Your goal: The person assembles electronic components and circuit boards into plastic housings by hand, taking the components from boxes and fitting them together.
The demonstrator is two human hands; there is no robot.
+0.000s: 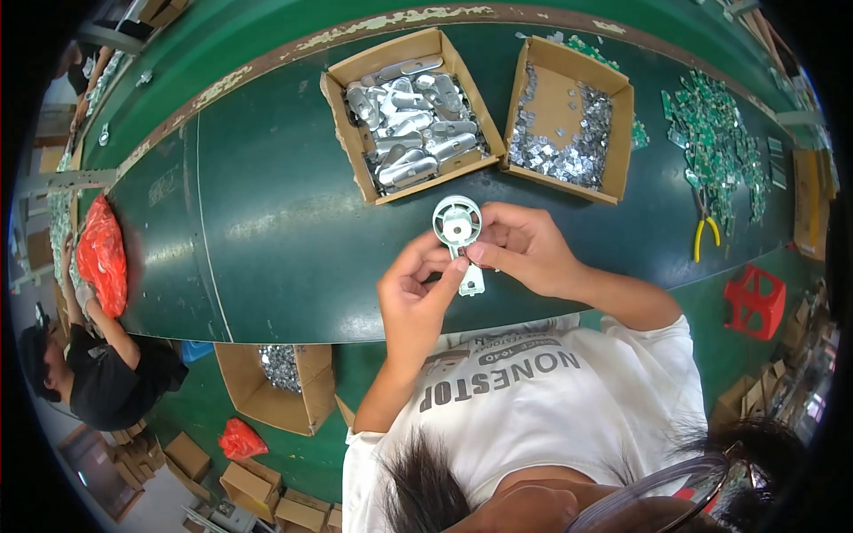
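Between my two hands is a pale mint-green plastic fan housing, with a round spoked ring at the top and a short handle pointing toward me. My left hand grips the handle from the left, thumb and fingers closed round it. From the right, my right hand pinches at the neck just below the ring. A small dark reddish bit shows at its fingertips, too small to name. Just beyond my hands stands a cardboard box of silvery handle-shaped covers. Beside it, another box holds small shiny metal pieces.
Green circuit boards lie piled at the right, with yellow-handled pliers beside them. A red bag lies at the left table end, near a co-worker. Below the table edge are a cardboard box and a red stool.
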